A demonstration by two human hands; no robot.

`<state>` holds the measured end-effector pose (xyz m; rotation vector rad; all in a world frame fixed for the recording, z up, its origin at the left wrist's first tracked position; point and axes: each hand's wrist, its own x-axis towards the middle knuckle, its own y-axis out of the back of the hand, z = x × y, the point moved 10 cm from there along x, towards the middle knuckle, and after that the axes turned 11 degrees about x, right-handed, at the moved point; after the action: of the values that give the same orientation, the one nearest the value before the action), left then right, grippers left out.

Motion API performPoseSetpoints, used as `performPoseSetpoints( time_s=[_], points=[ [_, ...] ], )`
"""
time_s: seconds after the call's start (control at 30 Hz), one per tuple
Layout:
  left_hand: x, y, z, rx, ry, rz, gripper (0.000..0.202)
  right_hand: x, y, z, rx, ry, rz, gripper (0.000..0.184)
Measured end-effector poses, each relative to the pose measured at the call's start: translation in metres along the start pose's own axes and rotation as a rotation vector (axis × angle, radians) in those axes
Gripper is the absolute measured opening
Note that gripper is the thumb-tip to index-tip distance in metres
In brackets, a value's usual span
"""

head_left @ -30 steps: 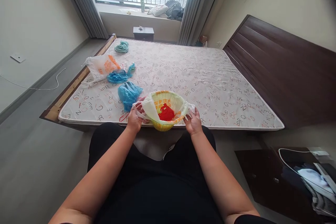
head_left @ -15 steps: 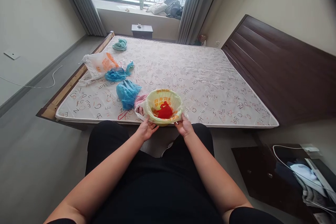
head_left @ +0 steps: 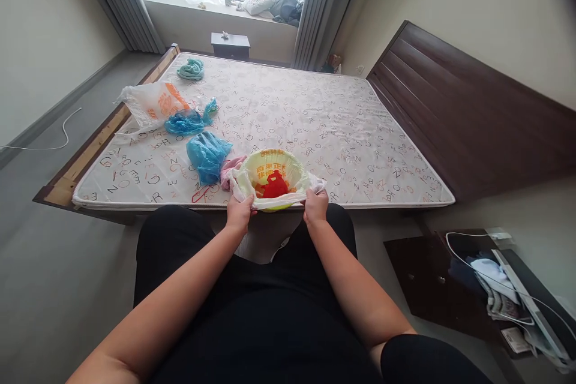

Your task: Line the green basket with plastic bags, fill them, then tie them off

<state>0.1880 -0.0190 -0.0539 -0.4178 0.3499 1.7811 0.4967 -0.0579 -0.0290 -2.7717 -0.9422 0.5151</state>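
Note:
At the near edge of the mattress is a yellow-green round bin [head_left: 279,209], lined with a pale plastic bag [head_left: 294,175] printed in orange characters. Inside lies a crumpled red item [head_left: 275,185] with orange bits around it. My left hand [head_left: 239,211] is closed on the bag's edge at the bin's near left. On the right, my right hand [head_left: 316,205] pinches the same bag's edge, which is drawn outward over the rim. Pink cloth [head_left: 230,169] touches the bin's left side. Beside that sits a full, blue plastic bag [head_left: 207,156].
The mattress [head_left: 351,150] lies on a wooden bed frame. Farther left are a crumpled blue bag [head_left: 184,123], a white bag with orange print [head_left: 155,102] and a coiled teal cloth [head_left: 191,69]. A dark nightstand [head_left: 423,282] stands at right, with cables and folded items beside it.
Both hands have gone from resting with loose fingers at the bin's sides to gripping the plastic bag. Its near edge is now stretched out. The view has shifted slightly right.

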Motion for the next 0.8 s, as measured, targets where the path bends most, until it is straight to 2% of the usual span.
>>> performPoseSetpoints(
  time_s=[0.13, 0.23, 0.37, 0.47, 0.63, 0.73, 0.8],
  points=[
    [0.002, 0.005, 0.007, -0.006, -0.026, 0.013, 0.035, 0.002, -0.007, -0.022, -0.021, 0.141, -0.093, 0.021],
    [0.002, 0.005, 0.01, -0.006, -0.025, -0.012, 0.034, 0.003, -0.011, -0.026, 0.081, 0.099, -0.136, 0.028],
    [0.002, 0.001, 0.01, 0.029, -0.022, -0.067, 0.033, 0.007, -0.005, -0.025, 0.135, 0.027, -0.084, 0.031],
    [0.005, 0.0, 0.011, 0.048, -0.043, -0.085, 0.033, 0.016, -0.001, -0.021, 0.195, -0.061, -0.045, 0.024],
    [0.014, 0.004, 0.013, 0.036, 0.009, -0.101, 0.042, 0.037, -0.009, -0.005, 0.361, -0.368, -0.073, 0.016],
    [0.027, 0.012, 0.017, -0.061, 0.104, -0.072, 0.038, 0.054, -0.016, -0.008, 0.348, -0.453, -0.138, 0.024],
    [0.041, 0.017, 0.022, -0.139, 0.159, -0.06, 0.044, 0.067, -0.023, -0.01, 0.309, -0.491, -0.215, 0.036]
  ],
)
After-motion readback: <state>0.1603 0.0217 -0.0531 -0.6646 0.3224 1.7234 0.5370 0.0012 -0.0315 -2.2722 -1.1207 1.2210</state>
